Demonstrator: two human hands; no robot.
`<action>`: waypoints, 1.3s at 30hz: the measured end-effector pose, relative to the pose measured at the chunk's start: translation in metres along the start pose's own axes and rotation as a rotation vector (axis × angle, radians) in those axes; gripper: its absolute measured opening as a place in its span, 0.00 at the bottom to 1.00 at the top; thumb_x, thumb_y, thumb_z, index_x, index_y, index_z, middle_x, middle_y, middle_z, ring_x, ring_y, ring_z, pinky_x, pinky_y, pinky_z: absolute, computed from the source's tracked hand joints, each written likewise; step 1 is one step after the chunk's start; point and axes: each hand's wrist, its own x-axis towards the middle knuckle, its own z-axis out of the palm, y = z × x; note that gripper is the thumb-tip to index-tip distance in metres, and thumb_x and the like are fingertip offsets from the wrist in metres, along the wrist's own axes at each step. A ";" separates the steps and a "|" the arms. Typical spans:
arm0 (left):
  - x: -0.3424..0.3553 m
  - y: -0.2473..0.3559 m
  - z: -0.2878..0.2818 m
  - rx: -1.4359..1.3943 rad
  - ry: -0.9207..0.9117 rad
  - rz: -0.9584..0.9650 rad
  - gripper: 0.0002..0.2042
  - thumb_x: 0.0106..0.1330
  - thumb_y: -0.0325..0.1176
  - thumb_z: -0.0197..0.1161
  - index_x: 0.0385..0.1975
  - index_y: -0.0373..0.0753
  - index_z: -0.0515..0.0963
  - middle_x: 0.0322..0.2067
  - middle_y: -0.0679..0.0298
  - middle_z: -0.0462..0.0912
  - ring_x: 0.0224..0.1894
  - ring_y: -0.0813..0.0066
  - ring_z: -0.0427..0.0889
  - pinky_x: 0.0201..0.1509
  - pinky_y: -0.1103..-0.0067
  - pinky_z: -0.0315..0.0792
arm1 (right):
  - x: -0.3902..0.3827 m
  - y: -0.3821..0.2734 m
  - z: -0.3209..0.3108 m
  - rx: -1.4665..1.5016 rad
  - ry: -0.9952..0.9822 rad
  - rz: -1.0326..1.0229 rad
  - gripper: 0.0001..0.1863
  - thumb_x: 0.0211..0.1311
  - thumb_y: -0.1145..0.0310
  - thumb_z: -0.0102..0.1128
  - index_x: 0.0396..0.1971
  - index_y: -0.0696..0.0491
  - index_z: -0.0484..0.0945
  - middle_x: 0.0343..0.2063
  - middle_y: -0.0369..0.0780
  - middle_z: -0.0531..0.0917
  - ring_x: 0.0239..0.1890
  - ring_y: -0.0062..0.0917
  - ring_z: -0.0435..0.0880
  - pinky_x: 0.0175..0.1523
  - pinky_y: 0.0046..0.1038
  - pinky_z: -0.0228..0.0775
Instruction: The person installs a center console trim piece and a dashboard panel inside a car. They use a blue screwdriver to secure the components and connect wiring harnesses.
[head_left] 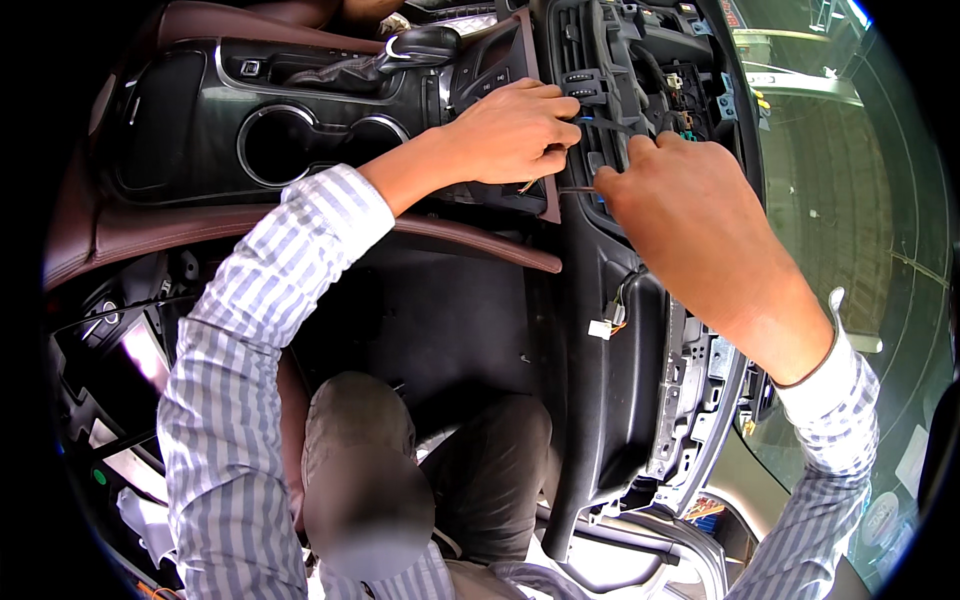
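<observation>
My left hand (515, 130) reaches across the centre console to the edge of the dashboard's air vents (583, 86). Its fingers are curled, and what they grip, if anything, is hidden. A dark strip with a blue tinge (600, 123) runs from beside these fingers toward my other hand. My right hand (700, 215) lies over the opened dashboard (600, 240), its fingers closed and their tips mostly hidden. From beside its thumb a thin rod (576, 189) sticks out to the left. A few thin wires (527, 186) show just under my left hand.
The console carries a gear lever (422, 46) and cup holders (275, 146). A white connector (600, 328) hangs on wires from the dashboard. Exposed brackets (690, 400) line its right side, with the windscreen (860, 200) beyond. My knees (490, 470) are below a padded brown trim (480, 240).
</observation>
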 end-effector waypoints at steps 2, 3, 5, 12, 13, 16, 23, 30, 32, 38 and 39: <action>0.000 -0.004 0.005 -0.036 0.035 -0.006 0.08 0.61 0.36 0.61 0.25 0.39 0.81 0.33 0.65 0.76 0.41 0.66 0.77 0.53 0.69 0.73 | 0.008 -0.002 -0.005 -0.002 -0.081 -0.020 0.05 0.52 0.76 0.61 0.29 0.53 0.83 0.26 0.40 0.80 0.35 0.34 0.83 0.36 0.34 0.73; -0.001 -0.009 0.005 -0.060 0.071 0.004 0.09 0.61 0.36 0.61 0.25 0.39 0.81 0.32 0.65 0.75 0.42 0.66 0.77 0.53 0.69 0.72 | 0.015 -0.002 -0.007 -0.018 -0.115 -0.040 0.04 0.52 0.76 0.61 0.28 0.53 0.83 0.25 0.40 0.80 0.34 0.34 0.83 0.35 0.33 0.72; 0.002 -0.012 0.011 -0.068 0.078 0.015 0.09 0.61 0.36 0.60 0.24 0.39 0.81 0.32 0.65 0.75 0.42 0.66 0.76 0.53 0.69 0.71 | 0.021 -0.002 -0.011 -0.052 -0.158 -0.071 0.03 0.51 0.76 0.62 0.26 0.53 0.82 0.24 0.41 0.80 0.33 0.34 0.84 0.35 0.34 0.72; 0.004 -0.016 0.015 -0.129 0.060 0.008 0.10 0.61 0.34 0.58 0.22 0.36 0.81 0.31 0.64 0.74 0.42 0.67 0.75 0.53 0.69 0.68 | 0.043 0.025 0.009 0.001 -0.265 -0.107 0.02 0.47 0.77 0.63 0.24 0.55 0.82 0.21 0.43 0.81 0.31 0.40 0.85 0.37 0.39 0.75; 0.005 -0.018 0.015 -0.138 0.058 0.007 0.10 0.61 0.34 0.58 0.22 0.36 0.80 0.31 0.64 0.74 0.42 0.67 0.75 0.53 0.69 0.68 | 0.046 0.032 0.012 0.018 -0.330 -0.112 0.03 0.47 0.77 0.63 0.25 0.55 0.83 0.22 0.44 0.82 0.32 0.41 0.85 0.37 0.39 0.76; 0.009 -0.017 0.014 -0.151 0.013 0.003 0.08 0.61 0.32 0.59 0.23 0.35 0.79 0.31 0.63 0.74 0.43 0.65 0.75 0.54 0.69 0.67 | 0.035 0.041 0.026 0.042 -0.144 -0.160 0.03 0.46 0.73 0.68 0.24 0.52 0.86 0.22 0.41 0.85 0.30 0.36 0.88 0.35 0.35 0.79; 0.008 -0.016 0.012 -0.191 -0.003 0.000 0.07 0.60 0.29 0.60 0.22 0.35 0.73 0.30 0.62 0.69 0.40 0.64 0.71 0.50 0.68 0.64 | 0.029 0.079 0.046 0.483 -0.212 -0.056 0.14 0.52 0.70 0.68 0.40 0.53 0.88 0.28 0.47 0.86 0.35 0.42 0.86 0.43 0.39 0.78; 0.006 -0.016 0.008 -0.175 -0.045 0.004 0.08 0.61 0.30 0.59 0.23 0.34 0.74 0.31 0.61 0.69 0.40 0.63 0.71 0.49 0.69 0.64 | 0.024 0.085 0.058 0.660 -0.151 -0.063 0.13 0.51 0.71 0.67 0.38 0.55 0.87 0.26 0.46 0.85 0.30 0.41 0.84 0.38 0.37 0.75; 0.007 -0.015 0.006 -0.189 -0.048 0.014 0.08 0.61 0.31 0.60 0.23 0.33 0.75 0.31 0.60 0.69 0.40 0.63 0.71 0.49 0.69 0.64 | 0.022 0.088 0.059 0.679 -0.149 -0.063 0.13 0.50 0.71 0.67 0.37 0.56 0.87 0.25 0.47 0.84 0.29 0.40 0.83 0.37 0.36 0.74; 0.003 -0.006 -0.002 -0.131 -0.075 0.044 0.10 0.61 0.33 0.63 0.24 0.33 0.76 0.32 0.58 0.70 0.41 0.58 0.72 0.50 0.66 0.67 | 0.001 0.097 0.073 0.776 -0.063 0.009 0.12 0.50 0.71 0.67 0.35 0.58 0.86 0.23 0.47 0.82 0.27 0.40 0.81 0.35 0.36 0.73; 0.001 -0.005 -0.003 -0.103 -0.078 0.040 0.09 0.62 0.32 0.62 0.24 0.33 0.76 0.32 0.58 0.71 0.43 0.56 0.73 0.51 0.64 0.69 | 0.001 0.097 0.073 0.692 -0.050 -0.017 0.11 0.50 0.71 0.66 0.34 0.58 0.86 0.23 0.47 0.82 0.27 0.39 0.81 0.34 0.36 0.73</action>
